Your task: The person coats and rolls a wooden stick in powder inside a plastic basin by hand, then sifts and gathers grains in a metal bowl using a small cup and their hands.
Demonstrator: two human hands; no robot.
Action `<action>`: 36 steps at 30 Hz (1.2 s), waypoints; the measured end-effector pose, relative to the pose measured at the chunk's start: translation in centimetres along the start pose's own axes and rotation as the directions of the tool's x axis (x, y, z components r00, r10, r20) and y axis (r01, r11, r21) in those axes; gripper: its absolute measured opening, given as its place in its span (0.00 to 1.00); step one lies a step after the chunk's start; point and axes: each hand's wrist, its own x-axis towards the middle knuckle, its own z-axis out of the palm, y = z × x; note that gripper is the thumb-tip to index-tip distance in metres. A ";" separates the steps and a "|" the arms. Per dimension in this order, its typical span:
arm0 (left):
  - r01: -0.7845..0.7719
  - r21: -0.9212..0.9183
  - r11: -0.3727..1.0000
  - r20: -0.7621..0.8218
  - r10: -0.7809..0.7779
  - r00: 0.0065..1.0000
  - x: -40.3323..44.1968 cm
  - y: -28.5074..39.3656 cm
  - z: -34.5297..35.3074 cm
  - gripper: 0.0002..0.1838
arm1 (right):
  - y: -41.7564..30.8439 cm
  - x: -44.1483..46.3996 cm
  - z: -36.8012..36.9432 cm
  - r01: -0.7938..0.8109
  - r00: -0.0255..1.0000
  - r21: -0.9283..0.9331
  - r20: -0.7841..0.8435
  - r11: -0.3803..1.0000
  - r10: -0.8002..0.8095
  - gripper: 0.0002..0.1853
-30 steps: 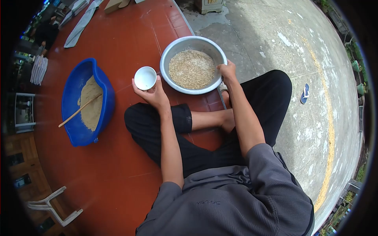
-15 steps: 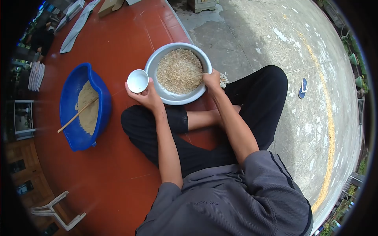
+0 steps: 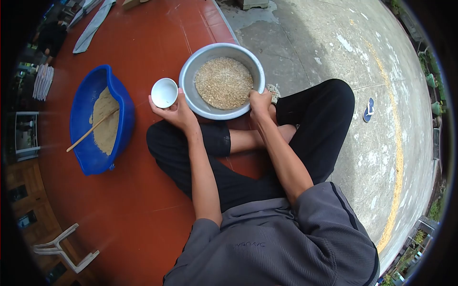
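Note:
My left hand [image 3: 177, 114] holds a small white cup [image 3: 164, 93], its opening facing up, with a little residue inside. Just right of the cup is a round metal basin [image 3: 213, 112] with a heap of pale brown grain or husks [image 3: 224, 83] in it. The fingers of my right hand [image 3: 260, 102] are closed on the basin's lower right rim. To the left stands a blue tub [image 3: 90, 159] of fine tan powder [image 3: 106, 124], with a wooden stick [image 3: 90, 131] leaning across it.
Red tiled floor [image 3: 138, 205] lies under the basin and tub. Grey concrete [image 3: 305, 52] stretches to the right, with a blue sandal [image 3: 368, 110] on it. A white chair [image 3: 64, 248] shows at lower left. Far upper left, a person in dark clothes [image 3: 51, 38] is near stacked papers [image 3: 44, 82].
Over the last second the basin, in my right hand's grip, has shifted left, closer to the cup. The view has also swayed a little. Both hands keep their holds.

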 end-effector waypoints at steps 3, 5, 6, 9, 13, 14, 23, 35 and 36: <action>-0.008 0.015 1.000 0.012 0.008 1.000 0.0 0.5 0.4 0.51 | -3.4 1.2 -2.2 -0.108 0.969 -0.002 0.225 0.994 0.105 0.14; 0.000 0.023 1.000 0.027 0.000 1.000 0.1 -0.2 -0.3 0.50 | -3.0 0.9 -1.7 -0.105 0.991 0.131 0.096 0.986 0.093 0.15; -0.044 0.073 0.996 0.024 0.042 0.999 0.4 -0.5 -0.6 0.49 | -2.7 0.5 -1.3 -0.096 0.995 0.120 0.021 0.988 0.094 0.16; 0.062 -0.005 0.998 -0.028 -0.063 0.998 0.5 0.8 -0.5 0.49 | -3.2 0.3 -2.1 -0.077 0.997 0.065 0.035 0.995 0.075 0.17; -0.016 0.044 0.999 -0.088 0.020 0.996 1.5 -0.6 -1.4 0.51 | -3.2 1.3 -2.5 -0.107 0.993 0.183 -0.019 0.977 0.112 0.16; -0.012 0.047 0.999 -0.107 0.017 0.994 1.5 -0.5 -1.6 0.51 | -2.9 0.8 -1.8 -0.079 0.989 0.222 -0.104 0.972 0.104 0.16; 0.051 0.079 0.996 -0.055 -0.046 0.997 1.3 -0.1 -1.2 0.50 | -3.9 0.3 -1.0 -0.124 0.975 0.410 -0.120 0.903 0.188 0.12; 0.091 0.048 0.995 -0.046 -0.089 0.995 1.2 -0.7 -1.1 0.51 | -5.6 0.3 -3.1 -0.050 0.997 0.171 0.063 0.984 0.040 0.14; 0.067 0.052 0.996 -0.042 -0.064 0.997 1.3 -0.9 -1.0 0.51 | -4.6 0.4 -2.7 -0.076 0.997 0.281 0.012 0.957 0.076 0.14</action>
